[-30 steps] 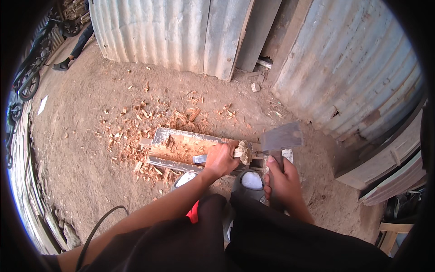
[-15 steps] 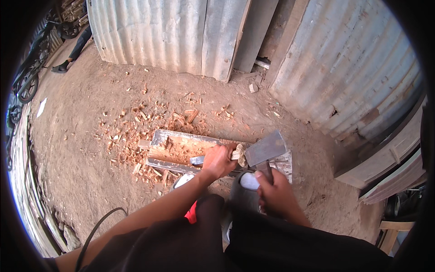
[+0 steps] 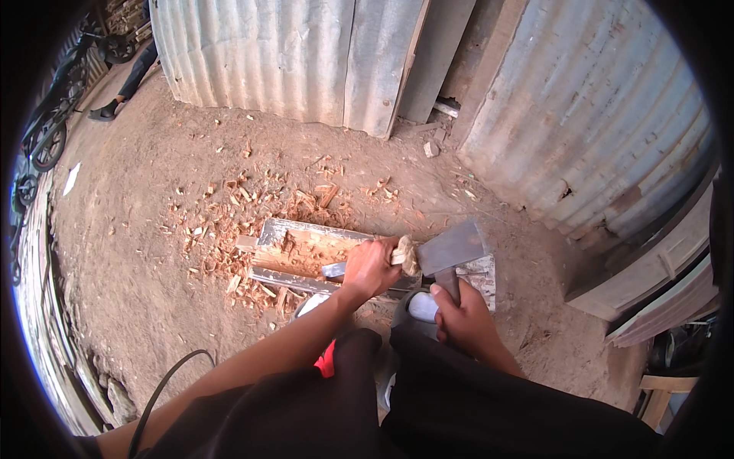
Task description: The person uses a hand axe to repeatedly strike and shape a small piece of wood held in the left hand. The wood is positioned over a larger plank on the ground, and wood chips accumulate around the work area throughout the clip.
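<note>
Both hands grip — left hand (image 3: 371,268) the chisel (image 3: 336,269), right hand (image 3: 466,321) the hatchet (image 3: 453,251), now lowered onto its head.

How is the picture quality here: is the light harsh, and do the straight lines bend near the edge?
Head view: bright, even daylight on the dirt ground; the corrugated metal wall curves toward the dark round rim; the hatchet in the right hand and the chisel in the left hand look sharp.
</note>
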Demonstrator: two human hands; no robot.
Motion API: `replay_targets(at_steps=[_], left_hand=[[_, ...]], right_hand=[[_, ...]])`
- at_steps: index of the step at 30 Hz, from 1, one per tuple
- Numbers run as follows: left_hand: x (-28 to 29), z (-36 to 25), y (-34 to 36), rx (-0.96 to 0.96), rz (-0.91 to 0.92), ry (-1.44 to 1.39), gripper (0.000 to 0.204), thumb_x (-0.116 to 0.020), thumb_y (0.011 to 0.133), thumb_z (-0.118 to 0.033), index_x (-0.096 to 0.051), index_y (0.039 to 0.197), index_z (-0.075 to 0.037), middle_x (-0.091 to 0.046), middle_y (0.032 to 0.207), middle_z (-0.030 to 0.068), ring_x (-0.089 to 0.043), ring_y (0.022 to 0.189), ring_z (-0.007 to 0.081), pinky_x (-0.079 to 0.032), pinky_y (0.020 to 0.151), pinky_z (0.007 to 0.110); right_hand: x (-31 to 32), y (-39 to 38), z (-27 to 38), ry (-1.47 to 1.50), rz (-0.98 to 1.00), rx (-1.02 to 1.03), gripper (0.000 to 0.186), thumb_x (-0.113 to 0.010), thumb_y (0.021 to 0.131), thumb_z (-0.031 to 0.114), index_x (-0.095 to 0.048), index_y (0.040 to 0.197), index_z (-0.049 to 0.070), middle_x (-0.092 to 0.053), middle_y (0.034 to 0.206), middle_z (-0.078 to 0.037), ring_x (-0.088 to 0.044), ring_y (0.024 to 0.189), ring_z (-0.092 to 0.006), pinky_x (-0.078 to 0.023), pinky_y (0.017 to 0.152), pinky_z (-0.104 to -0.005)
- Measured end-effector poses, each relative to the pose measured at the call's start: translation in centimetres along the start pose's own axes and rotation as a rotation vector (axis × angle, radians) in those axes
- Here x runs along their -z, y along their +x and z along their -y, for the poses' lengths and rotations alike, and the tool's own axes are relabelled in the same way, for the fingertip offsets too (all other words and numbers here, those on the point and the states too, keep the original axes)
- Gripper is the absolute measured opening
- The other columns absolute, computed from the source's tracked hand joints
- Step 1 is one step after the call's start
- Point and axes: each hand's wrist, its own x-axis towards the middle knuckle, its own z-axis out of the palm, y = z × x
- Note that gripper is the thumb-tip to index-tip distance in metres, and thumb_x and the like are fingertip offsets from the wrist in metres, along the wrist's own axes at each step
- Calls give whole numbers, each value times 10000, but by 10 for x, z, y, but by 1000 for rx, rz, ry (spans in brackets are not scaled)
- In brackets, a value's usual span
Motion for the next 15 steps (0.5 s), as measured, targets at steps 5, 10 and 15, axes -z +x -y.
replay_targets(at_steps=[5,10,15], left_hand=[[-2,3,-7,-2,11,18,287,-722,807,-256,-693,1040,-91,-732,888,217,-709,886,432,-560,796,531],[2,3,-8,-28,20,17,305,-718,803,-247,-696,1061,-87,-737,910,220,-712,902,427,-560,807,530],[3,-2,-8,-9,8,-12,289,-712,783,-229,-685,1024,-73,-731,906,233,-703,899,442,-556,812,540]], right_hand=[[11,-2,12,108,-52,-101,307,-608,1056,330,-564,977,37,-556,654,-31,-561,481,-141,-486,430,-340],[9,-4,17,73,5,-142,314,-609,1057,338,-558,985,37,-549,655,-30,-554,473,-148,-467,423,-332],[-19,0,9,340,-244,-13,307,-607,1061,337,-581,978,43,-547,659,-26,-543,464,-138,-468,428,-324]])
